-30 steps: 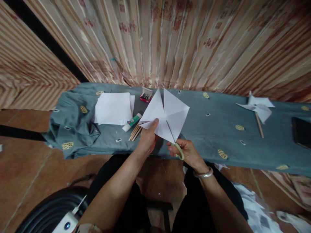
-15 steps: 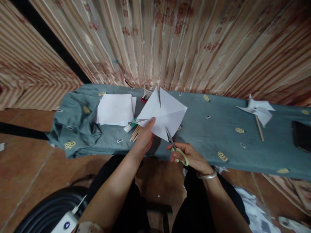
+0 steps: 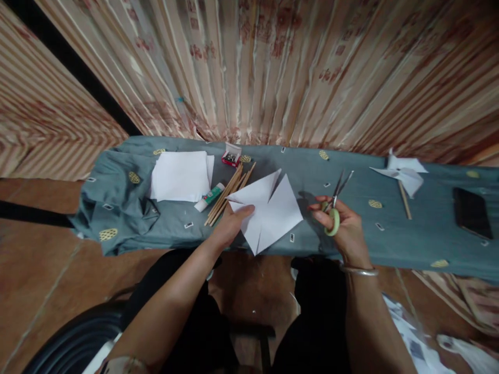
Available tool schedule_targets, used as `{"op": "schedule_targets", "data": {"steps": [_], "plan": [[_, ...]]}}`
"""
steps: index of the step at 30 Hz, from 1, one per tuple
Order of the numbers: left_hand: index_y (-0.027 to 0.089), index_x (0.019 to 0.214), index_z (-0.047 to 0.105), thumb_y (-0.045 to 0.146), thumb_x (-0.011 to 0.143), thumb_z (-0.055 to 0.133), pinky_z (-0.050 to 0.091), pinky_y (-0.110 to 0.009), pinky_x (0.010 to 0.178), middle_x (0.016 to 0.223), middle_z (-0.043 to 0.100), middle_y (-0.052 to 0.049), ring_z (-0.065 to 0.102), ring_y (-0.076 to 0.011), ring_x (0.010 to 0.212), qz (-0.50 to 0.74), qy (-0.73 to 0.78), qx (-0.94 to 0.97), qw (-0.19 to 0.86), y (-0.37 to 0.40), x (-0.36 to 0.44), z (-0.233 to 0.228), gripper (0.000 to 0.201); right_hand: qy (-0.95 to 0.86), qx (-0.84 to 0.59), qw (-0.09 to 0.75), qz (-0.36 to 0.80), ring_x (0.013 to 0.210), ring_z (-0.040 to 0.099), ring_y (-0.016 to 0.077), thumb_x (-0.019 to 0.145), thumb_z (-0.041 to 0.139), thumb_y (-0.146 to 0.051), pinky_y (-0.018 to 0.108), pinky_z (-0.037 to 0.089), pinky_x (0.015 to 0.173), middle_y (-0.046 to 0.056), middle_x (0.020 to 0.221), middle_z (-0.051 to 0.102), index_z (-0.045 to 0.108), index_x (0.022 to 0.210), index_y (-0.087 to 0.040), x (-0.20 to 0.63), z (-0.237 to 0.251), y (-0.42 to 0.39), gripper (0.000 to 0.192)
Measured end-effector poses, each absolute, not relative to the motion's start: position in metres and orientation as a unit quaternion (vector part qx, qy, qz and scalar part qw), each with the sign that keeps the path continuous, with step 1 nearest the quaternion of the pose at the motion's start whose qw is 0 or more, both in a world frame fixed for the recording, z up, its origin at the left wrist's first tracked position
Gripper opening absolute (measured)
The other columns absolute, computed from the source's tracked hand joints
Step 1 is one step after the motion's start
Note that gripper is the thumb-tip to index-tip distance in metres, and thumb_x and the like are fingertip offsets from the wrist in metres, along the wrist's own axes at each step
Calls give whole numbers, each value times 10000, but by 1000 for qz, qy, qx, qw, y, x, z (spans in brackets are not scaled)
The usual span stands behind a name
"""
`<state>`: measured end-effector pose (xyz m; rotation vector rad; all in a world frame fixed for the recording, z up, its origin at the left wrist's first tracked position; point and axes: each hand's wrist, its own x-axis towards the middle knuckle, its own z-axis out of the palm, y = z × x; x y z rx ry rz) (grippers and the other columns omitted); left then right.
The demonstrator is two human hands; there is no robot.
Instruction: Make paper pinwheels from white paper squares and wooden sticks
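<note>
My left hand (image 3: pixel 234 223) pinches the left side of a white paper square (image 3: pixel 273 221), thumb on top. Slits run from the paper's corners toward its middle. Off to the right, my right hand (image 3: pixel 341 221) holds scissors (image 3: pixel 336 195) by their pale green handles, blades parted and pointing away from me, apart from the paper. Behind the paper lie several wooden sticks (image 3: pixel 230 195), with a glue tube (image 3: pixel 210 197) to their left. A small red box of metal pins (image 3: pixel 231 155) stands open at the back.
A stack of white paper (image 3: pixel 181 176) lies on the left of the cloth-covered bench (image 3: pixel 312 244). On the right are a paper pinwheel on a stick (image 3: pixel 407 179) and a black phone (image 3: pixel 472 213). A pleated curtain (image 3: pixel 249 78) hangs behind.
The scissors have come out of the paper and moved right and away from me with my right hand. The paper has dropped toward me and turned, uncovering the sticks and pin box.
</note>
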<state>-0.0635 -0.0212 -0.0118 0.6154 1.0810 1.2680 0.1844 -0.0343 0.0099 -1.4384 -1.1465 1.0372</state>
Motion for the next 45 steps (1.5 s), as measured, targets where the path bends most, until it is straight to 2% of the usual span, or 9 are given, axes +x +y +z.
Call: {"op": "schedule_targets", "data": {"steps": [6,9,17,22,28,33,37,42,45], "plan": [[208,859,734,332,652,796,516,-403,854,886,754,-86,695,-266,820,414,520,349,661,-31,-58,-27,249,-484,-557,407,538,611,582,131,526,873,-389,253,458,563,-26,710,677,687,937,-209,172,11,-31,486],[198,911,728,376,651,800,511,-405,865,885,754,-86,696,-271,848,413,504,335,680,-30,-54,-20,323,-471,-553,384,570,547,543,113,524,867,-400,239,428,514,-23,670,675,696,885,-180,169,10,-33,456],[192,1090,686,630,717,666,491,-452,975,1159,696,-130,582,-328,1192,477,319,188,797,-27,-49,13,575,-347,-569,546,507,609,582,137,540,855,-394,284,472,627,-14,750,719,704,819,-204,156,1,-29,370],[219,1205,623,514,674,765,451,-469,1029,1242,664,-99,546,-313,1246,488,305,200,793,-33,-41,9,624,-327,-574,586,470,577,560,129,515,846,-396,279,467,597,-25,682,689,677,791,-196,144,-1,-24,380],[210,1251,591,238,701,787,464,-432,1037,1220,681,-80,612,-280,1160,546,380,148,732,-33,-24,9,584,-348,-571,559,491,558,559,125,525,832,-426,269,473,587,-24,671,692,667,842,-188,130,-8,-26,430],[194,1212,618,166,859,624,533,-329,942,1067,737,-55,693,-194,972,591,435,68,676,-20,-30,10,354,-419,-581,497,489,550,516,111,624,771,-523,230,416,520,-27,635,645,660,849,-187,128,-2,-32,420],[175,1211,614,152,914,546,564,-264,852,981,753,-41,708,-153,857,632,436,54,639,-7,-50,17,305,-493,-543,381,563,593,529,117,699,694,-610,229,408,534,-2,664,640,660,899,-170,133,10,-41,485],[175,1171,638,185,919,556,562,-275,873,978,753,-39,704,-167,916,668,432,41,604,1,-72,25,265,-554,-472,192,658,614,525,119,694,703,-634,244,397,540,41,746,663,649,956,-136,134,11,-55,566],[176,1148,651,185,916,560,553,-289,903,1004,751,-40,695,-179,964,674,431,45,599,0,-74,27,249,-557,-462,155,673,601,512,106,716,691,-632,237,374,527,44,760,665,643,976,-134,133,8,-59,563]]}}
